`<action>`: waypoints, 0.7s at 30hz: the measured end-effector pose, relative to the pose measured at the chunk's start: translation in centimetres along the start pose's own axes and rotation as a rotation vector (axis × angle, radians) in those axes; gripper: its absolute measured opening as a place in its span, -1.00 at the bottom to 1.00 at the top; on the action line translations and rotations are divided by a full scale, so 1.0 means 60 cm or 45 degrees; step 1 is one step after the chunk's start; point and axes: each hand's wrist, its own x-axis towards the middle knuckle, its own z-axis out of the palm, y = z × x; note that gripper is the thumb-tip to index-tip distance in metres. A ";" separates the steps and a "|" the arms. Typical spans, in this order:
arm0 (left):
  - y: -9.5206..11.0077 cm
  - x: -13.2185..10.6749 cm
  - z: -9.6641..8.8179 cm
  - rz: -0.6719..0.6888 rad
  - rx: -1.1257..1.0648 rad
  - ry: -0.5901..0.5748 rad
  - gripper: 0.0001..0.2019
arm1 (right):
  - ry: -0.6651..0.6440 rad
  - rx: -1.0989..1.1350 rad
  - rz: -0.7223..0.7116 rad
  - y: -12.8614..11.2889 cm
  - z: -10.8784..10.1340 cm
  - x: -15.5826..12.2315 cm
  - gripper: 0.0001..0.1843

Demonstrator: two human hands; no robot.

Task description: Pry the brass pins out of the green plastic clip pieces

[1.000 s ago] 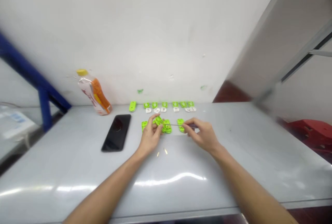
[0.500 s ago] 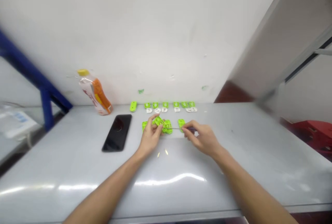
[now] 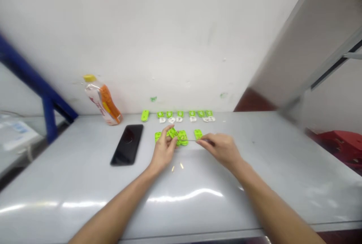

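Observation:
My left hand point(image 3: 164, 148) is closed on a small bright green plastic casing point(image 3: 172, 132), held tilted just above the table. My right hand point(image 3: 222, 146) grips a screwdriver point(image 3: 190, 140) by its dark handle, and the thin shaft points left, its tip at the casing. Other green plastic pieces point(image 3: 183, 137) lie beneath and beside my left fingers, partly hidden. One more green piece point(image 3: 198, 134) rests just beyond my right fingertips. Two small brass-coloured slivers point(image 3: 181, 165) lie on the table in front of my left hand.
Along the wall runs a row of small green pieces point(image 3: 180, 114) with white pieces point(image 3: 193, 119) before them. A green oblong case point(image 3: 145, 115) lies at the row's left. Further left are a black phone point(image 3: 128, 145) and a bottle point(image 3: 103, 102) on the grey table point(image 3: 181, 214).
My right hand has rolled slightly, its fingers now wrapped differently round the screwdriver handle. My left hand and the casing stay nearly in place.

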 end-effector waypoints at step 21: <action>0.010 -0.006 -0.003 0.087 0.160 0.125 -0.51 | -0.146 0.078 0.055 0.003 0.000 0.002 -0.73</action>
